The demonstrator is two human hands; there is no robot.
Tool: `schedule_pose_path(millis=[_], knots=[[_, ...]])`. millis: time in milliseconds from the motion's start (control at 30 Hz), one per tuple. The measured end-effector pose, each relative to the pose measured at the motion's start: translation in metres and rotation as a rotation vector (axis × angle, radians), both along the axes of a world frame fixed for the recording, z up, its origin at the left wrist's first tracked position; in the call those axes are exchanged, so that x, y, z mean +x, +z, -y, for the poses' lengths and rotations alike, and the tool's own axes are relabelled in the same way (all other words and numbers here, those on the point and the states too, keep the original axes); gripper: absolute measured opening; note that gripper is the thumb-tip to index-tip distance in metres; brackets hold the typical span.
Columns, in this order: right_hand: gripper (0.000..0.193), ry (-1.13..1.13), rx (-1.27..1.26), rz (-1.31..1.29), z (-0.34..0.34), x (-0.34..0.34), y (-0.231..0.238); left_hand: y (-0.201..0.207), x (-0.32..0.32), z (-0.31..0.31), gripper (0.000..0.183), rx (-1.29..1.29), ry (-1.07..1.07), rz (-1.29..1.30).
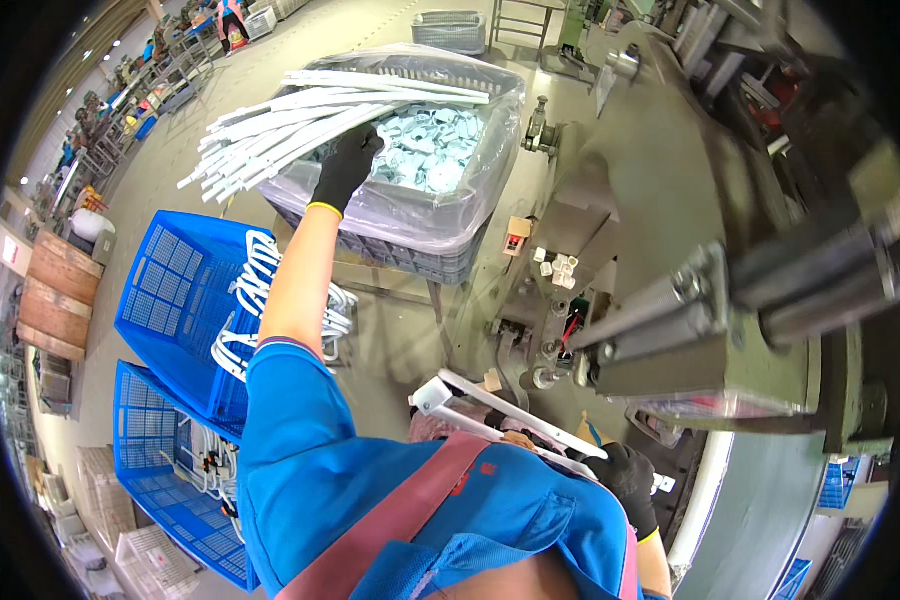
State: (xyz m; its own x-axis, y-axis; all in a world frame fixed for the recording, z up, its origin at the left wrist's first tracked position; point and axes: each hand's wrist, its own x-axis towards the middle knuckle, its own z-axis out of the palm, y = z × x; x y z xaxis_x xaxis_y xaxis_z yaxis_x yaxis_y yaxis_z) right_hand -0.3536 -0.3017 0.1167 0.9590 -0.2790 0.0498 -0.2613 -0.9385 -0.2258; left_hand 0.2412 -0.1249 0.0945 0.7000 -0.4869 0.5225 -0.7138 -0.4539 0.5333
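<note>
My left hand (346, 168), in a black glove with a yellow cuff, is stretched out over a plastic-lined crate (440, 225). Its fingers are bent in among small pale-blue metal pieces (430, 145), beside a bundle of white tubes (280, 125) laid across the crate. What the fingers hold, if anything, cannot be made out. Close to my body, my right hand (625, 478), also black-gloved, is closed around the end of a white metal frame (525, 415). Two long bars of this frame meet at a joint on its left end.
A large machine (700, 200) with a thick metal cylinder fills the right side. Several small white pieces (560, 268) lie on its ledge. To the left, an upper blue basket (185, 290) and a lower blue basket (160, 475) hold bent white parts. A grey crate (450, 35) stands farther back.
</note>
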Motion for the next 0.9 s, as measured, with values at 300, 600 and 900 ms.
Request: schedule_pose_path(millis=[300,600,900], knots=[[0.02,0.164,-0.085,-0.087,0.022,-0.034,0.003,0.025,-0.061,0.036,0.018,-0.305,-0.045,-0.472],[0.025,0.181,-0.084,-0.039,0.027,-0.039,-0.016,0.014,-0.298,0.044,0.04,-0.111,-0.745,-0.898],[0.026,0.271,-0.156,-0.003,0.021,-0.028,-0.014,-0.003,-0.346,0.066,0.034,0.107,-0.746,-0.348]])
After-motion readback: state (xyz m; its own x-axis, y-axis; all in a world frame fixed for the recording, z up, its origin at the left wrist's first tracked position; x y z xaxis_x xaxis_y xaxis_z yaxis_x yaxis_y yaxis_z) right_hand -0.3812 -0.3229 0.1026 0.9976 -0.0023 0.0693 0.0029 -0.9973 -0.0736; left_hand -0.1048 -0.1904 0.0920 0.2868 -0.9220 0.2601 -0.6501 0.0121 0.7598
